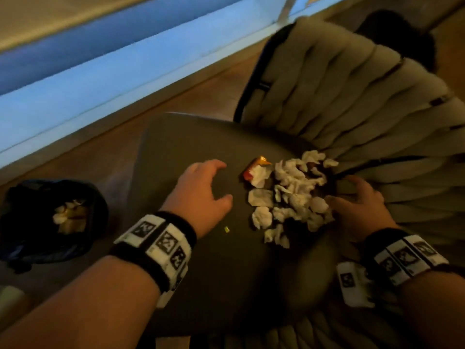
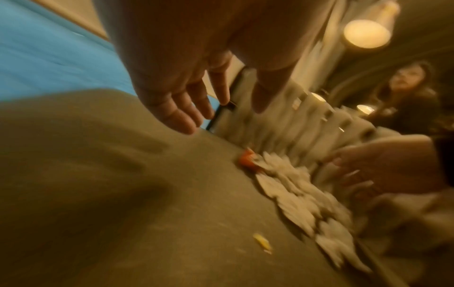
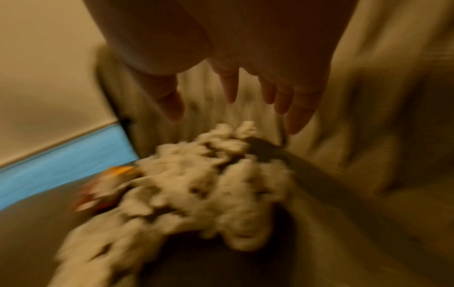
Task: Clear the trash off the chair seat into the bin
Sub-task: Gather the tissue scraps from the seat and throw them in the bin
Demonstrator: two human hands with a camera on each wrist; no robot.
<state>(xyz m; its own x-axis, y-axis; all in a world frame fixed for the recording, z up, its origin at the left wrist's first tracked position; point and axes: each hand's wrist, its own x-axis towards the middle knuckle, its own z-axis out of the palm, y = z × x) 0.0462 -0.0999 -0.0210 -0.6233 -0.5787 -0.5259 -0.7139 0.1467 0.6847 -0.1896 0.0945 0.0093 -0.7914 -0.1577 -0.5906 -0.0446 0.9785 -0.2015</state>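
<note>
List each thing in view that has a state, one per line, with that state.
Crumpled white tissue pile: heaped on seat, uncollected.
Red-orange snack wrapper: crumpled, at pile's edge.
Small yellow scrap: lying loose, apart from pile.
Black-lined bin: open, holding some trash.
Left hand: open, empty.
Right hand: open, touching pile.

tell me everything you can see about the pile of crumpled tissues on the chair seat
The pile of crumpled tissues is a loose heap of many small white wads, like soft paper, scrunched and uneven. It lies on the dark chair seat, toward the back, close to the ribbed pale backrest. An orange and red wrapper lies at its left edge. The right hand sits at its right side with spread fingers, at or against the outer wads; the left hand is apart from it.
</note>
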